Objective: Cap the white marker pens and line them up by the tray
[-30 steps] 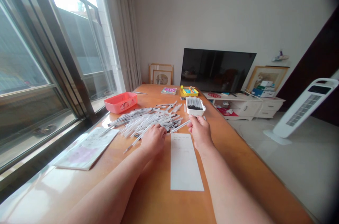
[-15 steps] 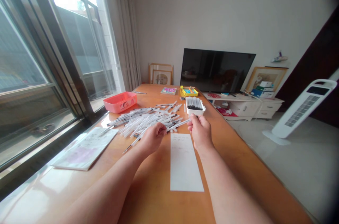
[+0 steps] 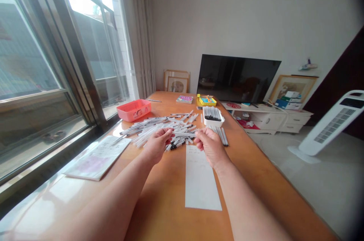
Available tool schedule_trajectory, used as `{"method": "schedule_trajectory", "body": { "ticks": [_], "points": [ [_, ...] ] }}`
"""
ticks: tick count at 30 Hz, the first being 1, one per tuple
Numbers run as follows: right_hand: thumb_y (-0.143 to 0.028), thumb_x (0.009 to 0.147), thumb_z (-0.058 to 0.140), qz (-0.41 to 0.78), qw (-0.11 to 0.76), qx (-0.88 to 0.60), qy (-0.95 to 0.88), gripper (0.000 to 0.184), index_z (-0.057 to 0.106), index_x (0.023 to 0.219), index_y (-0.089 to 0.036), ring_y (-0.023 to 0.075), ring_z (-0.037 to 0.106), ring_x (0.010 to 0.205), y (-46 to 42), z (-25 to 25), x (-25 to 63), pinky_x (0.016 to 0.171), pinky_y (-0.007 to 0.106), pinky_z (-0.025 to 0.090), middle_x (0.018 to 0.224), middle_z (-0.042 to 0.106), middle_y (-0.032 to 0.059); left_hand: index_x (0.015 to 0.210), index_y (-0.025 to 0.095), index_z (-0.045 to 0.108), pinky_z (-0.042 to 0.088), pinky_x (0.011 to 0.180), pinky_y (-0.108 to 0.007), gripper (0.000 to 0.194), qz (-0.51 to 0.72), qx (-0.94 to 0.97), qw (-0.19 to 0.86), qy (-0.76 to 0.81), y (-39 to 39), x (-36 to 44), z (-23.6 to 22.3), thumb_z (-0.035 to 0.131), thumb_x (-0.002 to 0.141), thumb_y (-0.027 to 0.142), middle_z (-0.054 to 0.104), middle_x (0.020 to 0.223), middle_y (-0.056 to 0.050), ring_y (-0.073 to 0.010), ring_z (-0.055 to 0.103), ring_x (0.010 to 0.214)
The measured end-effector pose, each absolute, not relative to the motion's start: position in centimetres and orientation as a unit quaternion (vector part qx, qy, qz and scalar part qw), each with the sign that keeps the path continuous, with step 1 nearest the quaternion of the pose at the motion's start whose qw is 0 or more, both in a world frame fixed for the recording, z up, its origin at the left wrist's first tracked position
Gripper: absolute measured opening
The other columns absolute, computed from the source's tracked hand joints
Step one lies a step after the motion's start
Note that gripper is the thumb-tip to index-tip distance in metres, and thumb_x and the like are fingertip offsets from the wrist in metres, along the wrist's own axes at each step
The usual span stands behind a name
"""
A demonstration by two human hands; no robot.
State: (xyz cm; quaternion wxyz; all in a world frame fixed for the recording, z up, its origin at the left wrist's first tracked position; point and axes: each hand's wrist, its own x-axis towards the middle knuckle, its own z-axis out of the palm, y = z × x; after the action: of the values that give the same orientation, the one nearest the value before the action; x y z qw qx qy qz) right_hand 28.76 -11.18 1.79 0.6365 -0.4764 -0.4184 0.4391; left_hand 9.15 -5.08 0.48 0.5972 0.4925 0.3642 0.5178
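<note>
My left hand (image 3: 159,143) is closed in a pinch at one end of a clear-barrelled pen (image 3: 184,134). At the pen's other end, the fingers of my right hand (image 3: 209,144) are pinched together, so the pen lies nearly level between both hands. Behind them spreads a loose pile of pens (image 3: 155,129) with clear barrels and dark parts. A white box (image 3: 214,122) filled with similar pens stands beyond my right hand. Several more pens (image 3: 223,137) lie side by side in front of that box. Below my hands is a white paper strip (image 3: 201,184) with faint handwriting.
A red plastic basket (image 3: 134,111) stands left of the pile. At the left lies a notebook (image 3: 95,163). A small colourful book (image 3: 184,99) and a yellow box (image 3: 207,100) sit at the table's far end. The window runs along the left; a white tower fan (image 3: 327,127) stands right.
My hands have drawn level, the right one moving down and the left one up, and the pen between them lies flatter. The view has shifted slightly, uncovering the row of pens by the box.
</note>
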Motion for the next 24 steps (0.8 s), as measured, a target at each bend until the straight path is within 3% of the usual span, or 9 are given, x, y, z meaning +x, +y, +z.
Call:
{"method": "schedule_trajectory", "body": {
  "ticks": [7, 14, 24],
  "points": [
    [-0.042, 0.087, 0.067, 0.405, 0.514, -0.493, -0.573, 0.031, 0.065, 0.109, -0.020, 0.0110, 0.046, 0.053, -12.2, 1.5, 25.8, 0.050, 0.022, 0.034, 0.062, 0.055, -0.0061, 0.096, 0.016, 0.071, 0.046, 0.069, -0.026, 0.044, 0.563, 0.445, 0.601, 0.352, -4.9, 9.0, 0.4, 0.083, 0.072, 0.050, 0.067, 0.075, -0.002, -0.0130, 0.059, 0.068],
    [-0.036, 0.093, 0.058, 0.201, 0.482, -0.531, -0.668, 0.030, 0.073, 0.115, -0.023, 0.0207, 0.067, 0.079, -12.5, 0.5, 24.1, 0.068, 0.027, 0.050, 0.091, 0.076, 0.0054, 0.102, 0.015, 0.070, 0.052, 0.071, -0.027, 0.041, 0.585, 0.384, 0.619, 0.356, -5.5, 9.7, 0.6, 0.082, 0.076, 0.045, 0.075, 0.088, -0.009, -0.0128, 0.064, 0.067],
    [-0.030, 0.094, 0.054, 0.112, 0.458, -0.547, -0.692, 0.030, 0.072, 0.117, -0.024, 0.0219, 0.070, 0.082, -13.0, 0.8, 23.7, 0.074, 0.028, 0.051, 0.092, 0.078, 0.0053, 0.102, 0.015, 0.073, 0.053, 0.072, -0.027, 0.040, 0.604, 0.355, 0.623, 0.348, -6.1, 10.4, 0.9, 0.084, 0.075, 0.042, 0.075, 0.084, -0.008, -0.0141, 0.067, 0.070]
  ]
}}
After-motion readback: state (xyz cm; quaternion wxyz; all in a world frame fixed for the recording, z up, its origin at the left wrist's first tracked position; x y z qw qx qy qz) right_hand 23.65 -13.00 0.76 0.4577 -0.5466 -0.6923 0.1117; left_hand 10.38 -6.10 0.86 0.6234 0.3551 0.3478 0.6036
